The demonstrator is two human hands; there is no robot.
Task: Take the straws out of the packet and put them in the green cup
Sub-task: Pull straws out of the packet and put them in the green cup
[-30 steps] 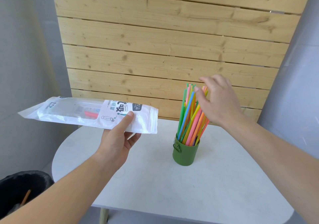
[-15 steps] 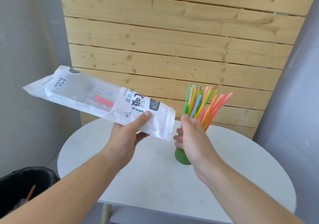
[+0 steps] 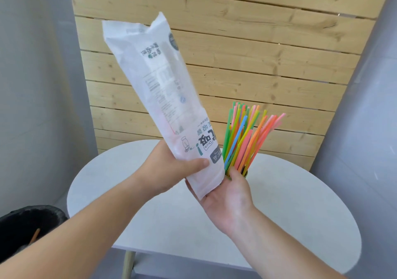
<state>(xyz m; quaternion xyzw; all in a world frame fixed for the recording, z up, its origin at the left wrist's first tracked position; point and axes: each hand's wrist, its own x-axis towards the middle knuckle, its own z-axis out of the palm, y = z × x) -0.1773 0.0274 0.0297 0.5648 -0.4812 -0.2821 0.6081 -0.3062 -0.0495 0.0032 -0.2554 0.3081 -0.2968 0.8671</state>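
My left hand [image 3: 171, 169] grips the white straw packet [image 3: 163, 98] near its lower end, holding it almost upright with the mouth pointing down. A faint pink straw shows through the plastic. My right hand [image 3: 227, 197] is held palm up right under the packet's mouth, fingers apart and touching the packet's bottom edge. Behind my right hand stand several coloured straws [image 3: 245, 137], fanned out of the green cup [image 3: 245, 173], which is almost wholly hidden by my fingers.
The cup stands on a white oval table [image 3: 290, 203] in front of a wooden slat wall [image 3: 257, 64]. A black bin [image 3: 23, 231] sits on the floor at the lower left. Grey walls flank both sides.
My left hand has tipped the packet from a slant to nearly upright, mouth down. My right hand has turned palm up and moved beneath the packet's mouth, in front of the cup.
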